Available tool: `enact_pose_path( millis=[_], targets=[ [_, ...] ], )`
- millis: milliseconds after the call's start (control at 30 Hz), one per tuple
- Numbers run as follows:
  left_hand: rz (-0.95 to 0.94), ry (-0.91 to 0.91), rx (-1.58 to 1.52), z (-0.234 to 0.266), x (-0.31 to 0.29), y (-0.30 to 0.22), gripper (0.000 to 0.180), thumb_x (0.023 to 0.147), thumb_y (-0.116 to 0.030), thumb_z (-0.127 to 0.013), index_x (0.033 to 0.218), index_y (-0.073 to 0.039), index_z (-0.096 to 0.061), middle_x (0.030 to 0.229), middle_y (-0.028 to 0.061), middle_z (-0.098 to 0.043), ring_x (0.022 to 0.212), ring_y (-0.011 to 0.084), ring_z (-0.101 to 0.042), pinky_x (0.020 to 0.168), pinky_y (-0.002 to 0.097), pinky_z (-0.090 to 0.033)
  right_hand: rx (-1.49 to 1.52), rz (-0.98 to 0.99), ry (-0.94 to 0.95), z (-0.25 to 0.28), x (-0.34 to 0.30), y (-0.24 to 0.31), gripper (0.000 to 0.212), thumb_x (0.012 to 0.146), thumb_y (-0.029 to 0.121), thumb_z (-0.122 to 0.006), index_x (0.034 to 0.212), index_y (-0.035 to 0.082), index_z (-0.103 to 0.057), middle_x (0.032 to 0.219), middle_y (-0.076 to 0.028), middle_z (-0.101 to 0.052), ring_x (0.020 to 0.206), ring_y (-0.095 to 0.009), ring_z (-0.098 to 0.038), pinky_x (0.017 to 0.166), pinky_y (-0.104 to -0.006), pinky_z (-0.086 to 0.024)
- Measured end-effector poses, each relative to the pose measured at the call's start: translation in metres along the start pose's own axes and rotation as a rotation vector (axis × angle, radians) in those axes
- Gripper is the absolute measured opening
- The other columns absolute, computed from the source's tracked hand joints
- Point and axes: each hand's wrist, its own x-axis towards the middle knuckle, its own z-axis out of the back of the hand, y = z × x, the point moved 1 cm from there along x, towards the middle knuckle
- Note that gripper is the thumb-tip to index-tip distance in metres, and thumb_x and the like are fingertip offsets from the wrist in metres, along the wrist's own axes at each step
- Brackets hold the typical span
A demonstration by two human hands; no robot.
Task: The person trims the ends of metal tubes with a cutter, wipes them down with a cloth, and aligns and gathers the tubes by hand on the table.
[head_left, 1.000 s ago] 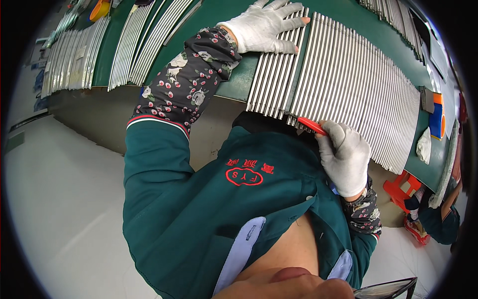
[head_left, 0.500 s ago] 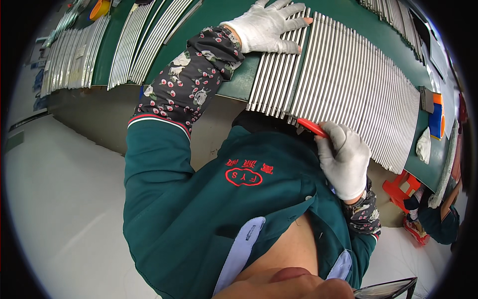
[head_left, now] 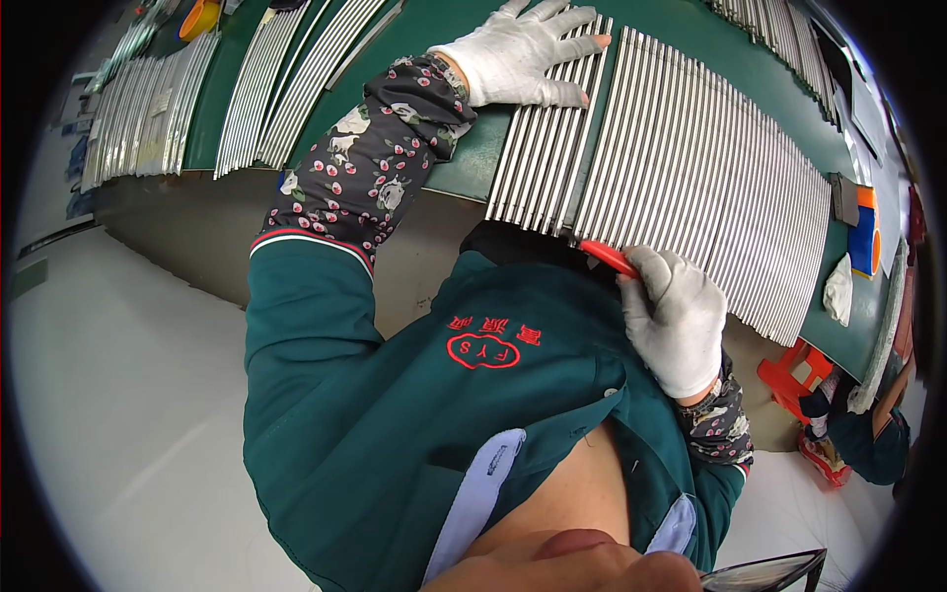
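Metal rods (head_left: pixel 543 158) under left hand (head_left: pixel 518 59), red tool (head_left: pixel 608 257) in right hand (head_left: pixel 677 321)

Laid side by side on green table (head_left: pixel 462 176), with near ends at the front edge. Split by a narrow gap: small group to the left, wide group (head_left: pixel 681 178) to the right.

Left hand: spread flat across the far part of the small group, fingers apart, pressing rather than gripping. Right hand: closed round the red tool, tip by the near ends at the gap. Cannot tell if touching metal.

Handling, judged by eye: stiff, no visible sag. Probably light singly, heavy as a bunch. Cannot tell solid from hollow. Shiny, so likely slippery under fabric gloves and prone to rolling. Not fragile, but maybe easy to scratch. For one rod, take hold at mid-length; for a group, support near both ends. Use the bare fingertips (head_left: pixel 603 41) for better friction.

Writing: red stitched lettering (head_left: pixel 483 350) on green shirt (head_left: pixel 434 414), upside down from here, partly inside a cloud-shaped outline. No label seen on rods. Orange-and-blue box (head_left: pixel 866 232) at far right, any print too small to read.
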Motion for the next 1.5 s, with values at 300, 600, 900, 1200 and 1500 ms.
enact_pose_path(
  millis=[300, 600, 900, 1200, 1500],
  targets=[
    [0.007, -0.003, -0.005, 0.001, -0.001, 0.0, 0.075, 0.088, -0.051, -0.06, 0.147, -0.007, -0.043, 0.154, 0.0238, -0.035, 0.146, 0.0408, -0.026, 0.119, 0.0568, -0.018, 0.07, 0.128, 0.094, 0.001, 0.012, 0.004, 0.06, 0.07, 0.016, -0.077, 0.128, 0.007, -0.061, 0.066, -0.004, -0.057, 0.061, -0.02, -0.062, 0.054, -0.0352, -0.048],
    [0.013, -0.009, -0.011, -0.001, 0.002, -0.003, 0.074, 0.089, -0.05, -0.059, 0.147, -0.007, -0.044, 0.153, 0.024, -0.035, 0.146, 0.04, -0.027, 0.119, 0.057, -0.018, 0.13, 0.209, 0.482, -0.017, 0.02, 0.024, 0.069, 0.073, 0.024, -0.075, 0.136, 0.004, -0.053, 0.058, -0.008, -0.06, 0.057, -0.024, -0.066, 0.052, -0.038, -0.05],
    [0.023, -0.014, -0.01, -0.001, 0.003, -0.006, 0.072, 0.09, -0.048, -0.058, 0.146, -0.007, -0.044, 0.153, 0.0243, -0.036, 0.146, 0.0392, -0.028, 0.119, 0.0572, -0.018, 0.161, 0.2, 0.535, -0.014, 0.018, 0.029, 0.034, 0.077, 0.022, -0.072, 0.106, 0.007, -0.068, 0.062, -0.008, -0.063, 0.061, -0.027, -0.067, 0.054, -0.0394, -0.051],
    [0.034, -0.025, -0.02, -0.006, 0.012, -0.013, 0.07, 0.09, -0.047, -0.058, 0.146, -0.006, -0.044, 0.153, 0.0246, -0.036, 0.145, 0.0385, -0.028, 0.119, 0.0574, -0.019, 0.141, 0.11, 0.494, -0.019, 0.018, 0.024, 0.058, 0.078, 0.027, -0.074, 0.129, 0.003, -0.06, 0.061, -0.008, -0.062, 0.059, -0.026, -0.066, 0.054, -0.0392, -0.051],
    [0.082, -0.042, -0.038, -0.006, 0.014, -0.01, 0.069, 0.091, -0.046, -0.057, 0.146, -0.006, -0.044, 0.152, 0.0249, -0.036, 0.145, 0.0377, -0.029, 0.118, 0.0576, -0.019, 0.164, 0.14, 0.502, -0.02, 0.02, 0.021, 0.054, 0.078, 0.023, -0.073, 0.127, 0.004, -0.061, 0.061, -0.008, -0.061, 0.057, -0.026, -0.065, 0.053, -0.0392, -0.051]
  ],
)
